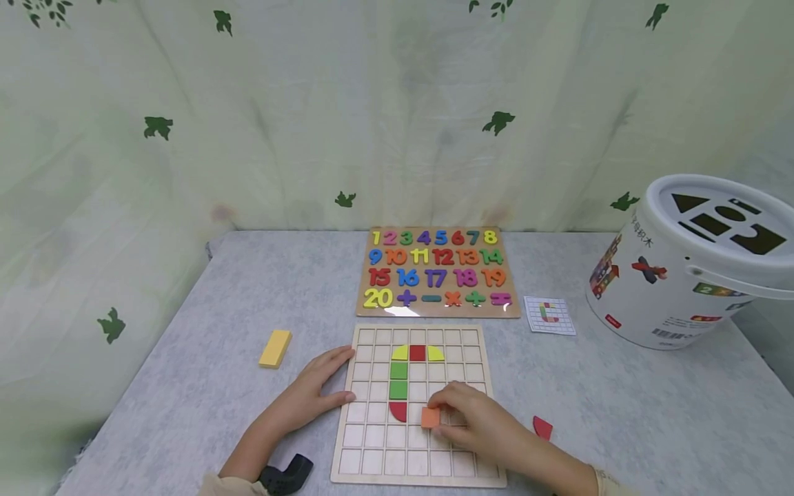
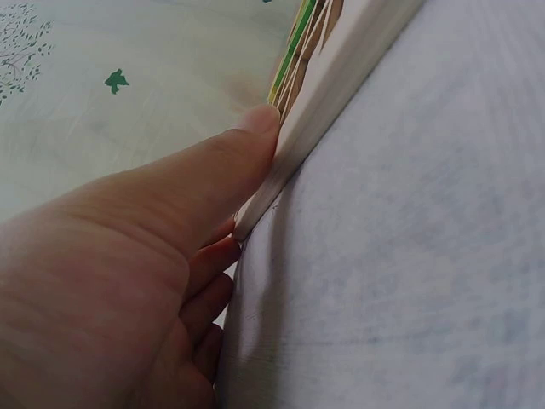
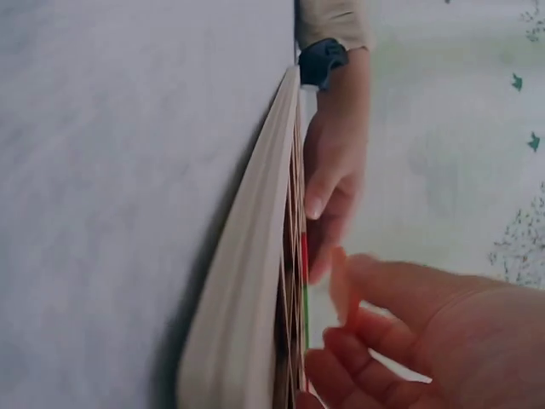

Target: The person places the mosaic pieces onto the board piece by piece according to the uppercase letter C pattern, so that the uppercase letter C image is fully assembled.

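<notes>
A wooden grid board (image 1: 372,455) lies flat at the table's near middle, holding yellow, red and green pieces in a curved column. My right hand (image 1: 462,417) pinches an orange square block (image 1: 431,417) low over the board, just right of a red quarter piece (image 1: 398,411). My left hand (image 1: 322,389) rests flat on the table with straight fingers against the board's left edge (image 2: 324,102). In the right wrist view the orange block (image 3: 341,285) sits between thumb and fingers beside the board (image 3: 247,281).
A number puzzle board (image 1: 437,272) lies behind the grid board, a pattern card (image 1: 548,315) to its right. A white shape-sorter bucket (image 1: 688,265) stands far right. A yellow block (image 1: 275,348) lies left, a red piece (image 1: 542,427) right. Curtain behind.
</notes>
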{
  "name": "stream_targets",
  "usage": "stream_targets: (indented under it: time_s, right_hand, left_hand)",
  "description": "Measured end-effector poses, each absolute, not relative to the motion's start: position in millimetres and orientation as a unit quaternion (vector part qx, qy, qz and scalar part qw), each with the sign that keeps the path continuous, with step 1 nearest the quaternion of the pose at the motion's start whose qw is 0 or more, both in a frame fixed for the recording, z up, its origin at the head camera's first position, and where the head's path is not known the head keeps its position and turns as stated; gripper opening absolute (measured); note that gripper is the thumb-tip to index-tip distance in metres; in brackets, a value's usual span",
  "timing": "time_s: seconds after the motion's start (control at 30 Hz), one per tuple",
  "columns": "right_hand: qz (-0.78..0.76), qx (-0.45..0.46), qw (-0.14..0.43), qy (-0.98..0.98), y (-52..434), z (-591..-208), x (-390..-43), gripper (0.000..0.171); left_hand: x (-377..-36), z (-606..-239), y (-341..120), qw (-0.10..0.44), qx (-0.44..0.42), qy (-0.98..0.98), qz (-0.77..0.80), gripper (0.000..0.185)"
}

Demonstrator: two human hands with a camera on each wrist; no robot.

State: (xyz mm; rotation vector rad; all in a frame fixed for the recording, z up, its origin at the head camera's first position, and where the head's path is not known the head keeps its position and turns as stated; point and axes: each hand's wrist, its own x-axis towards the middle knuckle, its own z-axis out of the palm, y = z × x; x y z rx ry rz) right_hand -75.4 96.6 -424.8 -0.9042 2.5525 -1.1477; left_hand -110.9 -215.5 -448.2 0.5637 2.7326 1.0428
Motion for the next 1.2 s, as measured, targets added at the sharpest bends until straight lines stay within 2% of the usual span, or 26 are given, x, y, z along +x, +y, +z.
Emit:
stream_targets:
  time_s: [0.4, 0.6, 0.77, 0.87, 1.07, 1.2]
  right_hand:
    - [-0.328, -0.315, 0.036, 0.890, 80, -438, -86, 0.030]
    - [-0.330, -0.321, 0.025, 0.887, 78, -439, -86, 0.017]
    - [-0.328, -0.335, 0.013, 0.883, 78, -440, -86, 0.014]
    - [-0.328, -0.331, 0.038, 0.884, 80, -437, -87, 0.018]
    - [-0.367, -0.310, 0.138, 0.866, 95, -420, -85, 0.032]
    - [-0.382, -0.295, 0.162, 0.861, 114, -409, -81, 0.038]
  left_hand:
    - [-112, -449, -216, 0.082, 0.187, 0.914, 0.350, 0.074]
    - [-112, -449, -215, 0.083, 0.186, 0.915, 0.349, 0.075]
    - [-111, -449, -216, 0.084, 0.183, 0.915, 0.349, 0.075]
    - [-111, -448, -216, 0.085, 0.182, 0.915, 0.349, 0.076]
    - [-110, -448, -215, 0.087, 0.179, 0.915, 0.352, 0.076]
    - [-110, -447, -214, 0.085, 0.179, 0.915, 0.350, 0.075]
